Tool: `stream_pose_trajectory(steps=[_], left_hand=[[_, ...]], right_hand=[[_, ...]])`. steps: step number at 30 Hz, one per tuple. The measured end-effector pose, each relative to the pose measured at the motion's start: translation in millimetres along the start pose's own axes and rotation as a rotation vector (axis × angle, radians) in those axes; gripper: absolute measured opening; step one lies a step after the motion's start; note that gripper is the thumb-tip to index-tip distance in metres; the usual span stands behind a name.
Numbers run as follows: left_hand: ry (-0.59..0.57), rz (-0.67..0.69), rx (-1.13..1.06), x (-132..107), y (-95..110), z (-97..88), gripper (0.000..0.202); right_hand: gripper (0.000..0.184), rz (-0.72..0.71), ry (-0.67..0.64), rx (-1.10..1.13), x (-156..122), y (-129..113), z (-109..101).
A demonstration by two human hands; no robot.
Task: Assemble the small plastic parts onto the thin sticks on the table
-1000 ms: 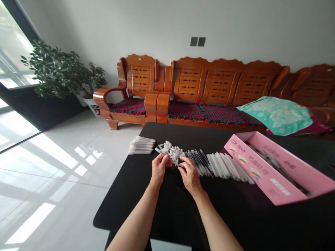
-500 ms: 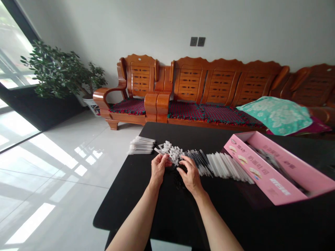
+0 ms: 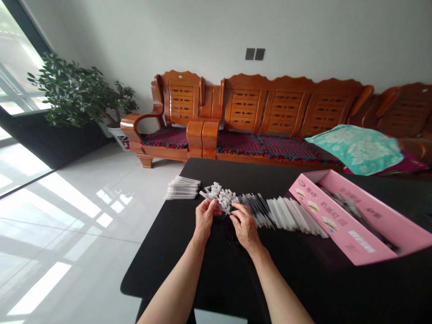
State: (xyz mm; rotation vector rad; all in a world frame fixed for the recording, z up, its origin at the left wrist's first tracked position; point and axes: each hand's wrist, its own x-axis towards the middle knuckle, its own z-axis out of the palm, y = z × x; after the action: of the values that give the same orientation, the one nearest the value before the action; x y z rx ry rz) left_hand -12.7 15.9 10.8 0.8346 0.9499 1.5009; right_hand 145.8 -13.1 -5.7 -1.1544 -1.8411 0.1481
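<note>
Head view showed two bare hands over one black table (image 3: 151,279). The left hand (image 3: 205,220) was curled closed with its fingertips pinched together, though anything in them was too small to make out. The right hand (image 3: 245,227) was half closed, its fingers curved down beside the left fingertips, and I could not tell whether it gripped anything.

Between and just ahead of the hands lay one loose pile of small white plastic pieces (image 3: 219,194), with one scattered heap of small black parts (image 3: 229,233) directly below it. One bundle of white tubes (image 3: 182,188) lay to the left of the pile, well clear of the hands. To the right ran one fanned row of thin black-tipped rods (image 3: 256,209), then one fanned row of white sticks (image 3: 293,217). One open pink box (image 3: 344,216) stood further right on the table, its contents blurred.

The table stood on a glossy white tile floor (image 3: 77,252) lit by one large window (image 3: 16,76). Beyond it were one wooden armchair (image 3: 178,101), one long wooden sofa (image 3: 283,103) and one potted plant (image 3: 74,92). A teal cloth (image 3: 354,150) lay on the sofa, and one double wall socket (image 3: 254,54) showed above it.
</note>
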Motion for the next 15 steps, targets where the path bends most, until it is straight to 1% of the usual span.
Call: stream_pose_trajectory(steps=[4,9,13,15], left_hand=[[0.0,0.0,-0.004,-0.2,1.2,0.4,0.043],[0.005,-0.002,-0.009,-0.8,1.8,0.5,0.042],[-0.002,-0.003,-0.011,-1.1,2.1,0.2,0.041],[-0.001,-0.001,-0.013,-0.7,1.8,-0.2,0.042]], right_hand=[[0.002,0.052,0.026,-0.01,0.7,-1.0,-0.3],[0.013,0.024,0.007,0.014,0.6,-0.9,-0.2],[0.002,0.056,0.017,0.003,0.8,-0.3,-0.5],[0.005,0.052,0.008,-0.003,0.8,-0.3,-0.5]])
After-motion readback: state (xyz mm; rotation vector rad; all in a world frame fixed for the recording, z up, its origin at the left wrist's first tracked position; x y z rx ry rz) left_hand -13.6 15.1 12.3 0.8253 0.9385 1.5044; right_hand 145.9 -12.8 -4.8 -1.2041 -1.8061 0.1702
